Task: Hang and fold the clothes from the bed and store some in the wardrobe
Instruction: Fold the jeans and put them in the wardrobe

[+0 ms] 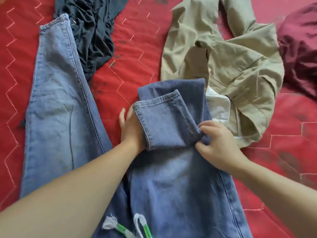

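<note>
The blue jeans (171, 169) lie on the red bed (133, 54) right in front of you, one leg stretched flat to your left and the other doubled back, its hem end resting on top of the leg below. That folded hem end is the weak point: it is loosely stacked, so if you let go of one side before the crease is pressed, I judge it will slide or spring open and the fold will come out crooked. The drawstring (140, 225) near the waist could also bunch under the next fold.

Your left hand (131, 127) is tucked against the left edge of the folded part, fingers partly hidden under the denim, thumb free; how tightly they curl I cannot tell. Your right hand (217, 143) pinches the right edge of the fold with bent fingers.

Just beside the fold lies a khaki garment (231, 66), close enough to snag; a dark garment (92, 31) and a maroon one (300, 54) lie further off.
</note>
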A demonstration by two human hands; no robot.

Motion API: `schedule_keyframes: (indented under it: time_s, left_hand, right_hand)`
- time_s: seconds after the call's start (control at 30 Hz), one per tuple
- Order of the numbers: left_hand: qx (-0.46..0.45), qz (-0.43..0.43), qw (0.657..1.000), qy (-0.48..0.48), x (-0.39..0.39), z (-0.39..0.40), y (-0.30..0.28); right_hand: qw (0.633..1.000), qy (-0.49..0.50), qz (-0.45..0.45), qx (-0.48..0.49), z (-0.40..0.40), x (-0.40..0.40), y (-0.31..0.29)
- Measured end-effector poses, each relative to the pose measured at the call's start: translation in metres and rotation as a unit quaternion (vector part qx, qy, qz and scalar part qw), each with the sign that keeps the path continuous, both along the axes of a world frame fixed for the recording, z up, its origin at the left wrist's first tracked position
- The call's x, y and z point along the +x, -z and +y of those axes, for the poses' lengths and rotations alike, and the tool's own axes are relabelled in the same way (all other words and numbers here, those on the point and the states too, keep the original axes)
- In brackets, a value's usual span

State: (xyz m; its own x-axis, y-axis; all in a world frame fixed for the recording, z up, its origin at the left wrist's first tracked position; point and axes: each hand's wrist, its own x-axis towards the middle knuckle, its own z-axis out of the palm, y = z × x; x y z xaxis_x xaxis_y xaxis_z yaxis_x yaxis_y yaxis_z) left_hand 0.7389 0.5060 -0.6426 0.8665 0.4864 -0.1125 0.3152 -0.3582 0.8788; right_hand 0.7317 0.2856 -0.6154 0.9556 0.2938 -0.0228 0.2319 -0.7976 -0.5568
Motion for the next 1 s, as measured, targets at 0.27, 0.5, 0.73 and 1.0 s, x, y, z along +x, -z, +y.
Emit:
schedule_keyframes:
  time_s: [0.27,0.5,0.73,1.0]
  left_hand:
    - [-0.359,0.168,0.918,-0.001,-0.032,-0.002,-0.047]
    - [-0.359,0.296,0.88,0.093,-0.101,-0.02,-0.055]
    - [-0.476,0.324,0.817,-0.002,-0.156,-0.031,-0.047]
    - [-0.439,0.385,0.811,-0.004,-0.175,-0.045,-0.048]
  right_hand:
    - [0.996,-0.015,-0.056,0.075,0.005,-0.034,-0.032]
    - [0.999,-0.01,0.04,0.035,-0.031,-0.092,-0.03]
    - [0.956,0.137,0.241,0.099,-0.049,-0.136,-0.015]
    - [0.78,0.317,0.498,0.207,-0.039,-0.138,-0.032]
